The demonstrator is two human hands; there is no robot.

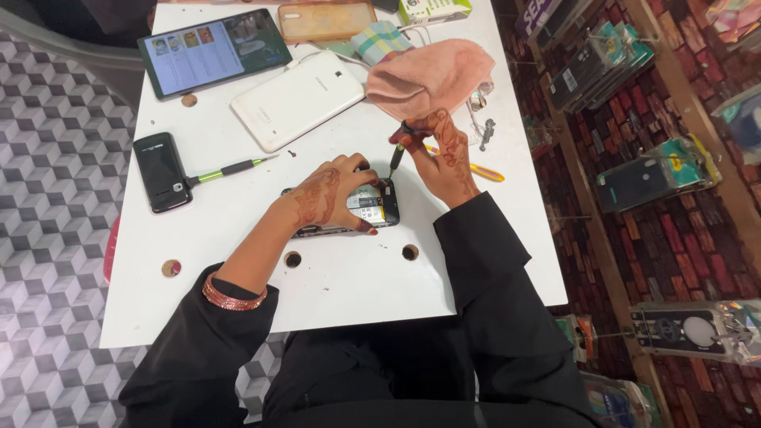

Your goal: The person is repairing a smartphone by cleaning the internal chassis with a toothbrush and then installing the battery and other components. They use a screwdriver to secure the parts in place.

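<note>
**Opened phone under your hands, mid-tabletop**

Your left hand (329, 198) presses the opened phone (372, 208) against the white tabletop (349, 277). Your right hand (444, 154) grips a screwdriver (396, 154), tip on the phone. Right: clear-packaged phone cases (654, 174) hang on a brick-patterned wall.

— How many tablets on the tabletop (238, 261)?

— Two: a dark one with its screen lit (212, 51) and a white one lying back up (297, 98).

— Phones?

— Two: a black one at the left (161, 171) and an opened one (372, 208) under the hands.

— Screwdrivers?

— Three: a green-handled one lying loose (226, 170), a yellow one (479, 170), and one in the right hand (396, 154).

— Anything else?

— One orange phone case (325, 20), one pink cloth (432, 75), and four round holes in the tabletop.
</note>
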